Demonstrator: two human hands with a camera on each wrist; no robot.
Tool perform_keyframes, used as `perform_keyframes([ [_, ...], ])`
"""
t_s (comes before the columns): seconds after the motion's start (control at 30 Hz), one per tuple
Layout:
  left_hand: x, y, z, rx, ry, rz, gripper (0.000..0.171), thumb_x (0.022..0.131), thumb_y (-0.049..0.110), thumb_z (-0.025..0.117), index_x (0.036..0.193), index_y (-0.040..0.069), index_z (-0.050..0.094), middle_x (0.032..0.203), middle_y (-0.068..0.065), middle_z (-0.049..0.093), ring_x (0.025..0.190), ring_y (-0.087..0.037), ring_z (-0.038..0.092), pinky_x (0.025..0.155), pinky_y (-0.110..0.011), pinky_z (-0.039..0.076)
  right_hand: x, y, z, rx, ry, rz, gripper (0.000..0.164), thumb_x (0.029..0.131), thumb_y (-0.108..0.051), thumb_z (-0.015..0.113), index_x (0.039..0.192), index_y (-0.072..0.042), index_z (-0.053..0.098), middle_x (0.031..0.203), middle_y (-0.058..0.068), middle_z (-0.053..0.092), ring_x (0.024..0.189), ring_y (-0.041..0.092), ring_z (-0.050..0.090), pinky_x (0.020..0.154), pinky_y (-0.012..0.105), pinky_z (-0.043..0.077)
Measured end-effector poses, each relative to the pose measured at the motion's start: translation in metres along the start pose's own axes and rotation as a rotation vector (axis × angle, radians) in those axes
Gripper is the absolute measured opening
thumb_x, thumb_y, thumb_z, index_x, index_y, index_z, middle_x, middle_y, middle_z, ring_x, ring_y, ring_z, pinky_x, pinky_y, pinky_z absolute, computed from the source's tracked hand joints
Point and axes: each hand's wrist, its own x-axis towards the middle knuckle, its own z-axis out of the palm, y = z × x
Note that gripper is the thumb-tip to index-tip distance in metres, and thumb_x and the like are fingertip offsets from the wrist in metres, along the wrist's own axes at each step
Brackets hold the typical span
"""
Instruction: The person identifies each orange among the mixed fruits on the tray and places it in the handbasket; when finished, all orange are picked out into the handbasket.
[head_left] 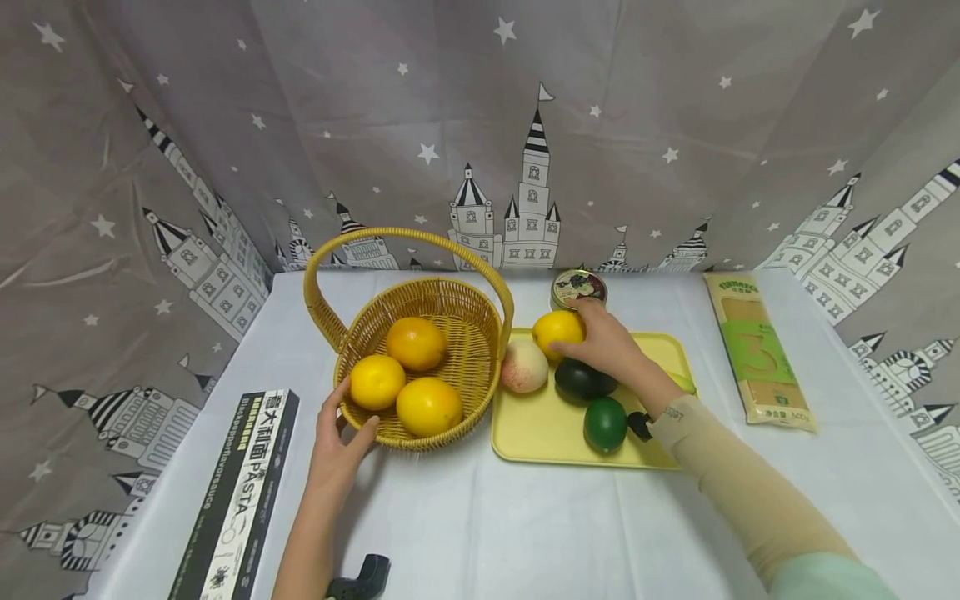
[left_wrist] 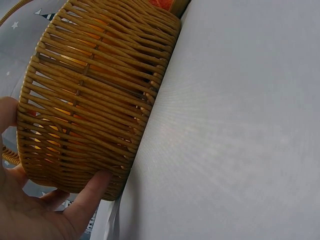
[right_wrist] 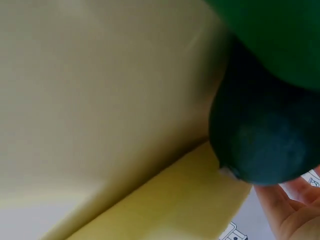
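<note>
My left hand (head_left: 337, 437) grips the left front side of a wicker basket (head_left: 480, 367) with a raised handle. In the left wrist view its thumb and fingers are spread around the woven wall (left_wrist: 95, 100). Three yellow-orange fruits lie inside, one of them a lemon-like fruit (head_left: 429, 407). Over the far edge of a yellow tray (head_left: 532, 442), my right hand (head_left: 611, 342) holds a lemon (head_left: 558, 333) between thumb and fingers. Beside it on the tray are a peach (head_left: 525, 367), a dark avocado (head_left: 585, 381) and a green fruit (head_left: 604, 423). The right wrist view mostly hides the fingers.
A round tin (head_left: 577, 285) stands behind the tray. A noodle packet (head_left: 761, 350) lies at the right, and a black-and-white pasta box (head_left: 236, 496) at the left. Partly behind the right forearm is a yellow-green item (head_left: 684, 382). A patterned curtain (head_left: 375, 125) hangs behind the table.
</note>
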Motion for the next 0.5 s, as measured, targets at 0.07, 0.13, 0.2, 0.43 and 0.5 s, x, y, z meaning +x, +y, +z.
perform_keyframes([
  [0.07,0.0,0.0,0.0,0.006,0.002,0.002,0.074,0.097,0.015,0.056,0.156,0.025,0.013,0.16,-0.008,0.003,0.14,-0.043,0.018,0.104,-0.054,0.037,0.002,0.001,0.003,0.003,0.001,0.004,0.084,0.081,-0.044,0.074,0.145,-0.004,0.038,0.144,0.022,0.038,0.126,0.039,0.042,0.104,0.054,0.036],
  [0.13,0.0,0.0,0.0,0.003,0.004,0.005,0.073,0.097,0.015,0.056,0.156,0.025,0.014,0.16,-0.008,0.004,0.14,-0.044,0.018,0.105,-0.055,0.035,0.003,0.001,0.005,0.005,0.003,0.007,0.084,0.08,-0.044,0.074,0.146,-0.006,0.038,0.143,0.022,0.039,0.124,0.038,0.045,0.102,0.053,0.038],
  [0.2,0.0,0.0,0.0,0.002,0.002,0.006,0.073,0.097,0.015,0.056,0.156,0.025,0.014,0.16,-0.008,0.004,0.14,-0.044,0.018,0.105,-0.056,0.035,0.003,0.001,0.008,0.01,0.003,0.003,0.083,0.08,-0.044,0.074,0.145,-0.006,0.039,0.141,0.021,0.041,0.12,0.036,0.047,0.099,0.052,0.041],
  [0.43,-0.001,0.001,0.0,0.012,-0.001,0.011,0.073,0.097,0.016,0.055,0.156,0.024,0.012,0.16,-0.009,0.002,0.139,-0.047,0.017,0.108,-0.06,0.028,0.003,0.002,0.013,0.003,0.017,0.009,0.079,0.079,-0.045,0.074,0.142,-0.008,0.043,0.138,0.02,0.044,0.111,0.035,0.052,0.093,0.052,0.044],
  [0.5,-0.001,0.001,0.0,0.013,0.0,0.009,0.073,0.097,0.016,0.055,0.156,0.024,0.013,0.16,-0.009,0.002,0.14,-0.047,0.017,0.108,-0.06,0.027,0.003,0.002,0.013,0.003,0.03,0.014,0.079,0.079,-0.046,0.074,0.142,-0.009,0.044,0.137,0.019,0.045,0.111,0.035,0.052,0.092,0.052,0.044],
])
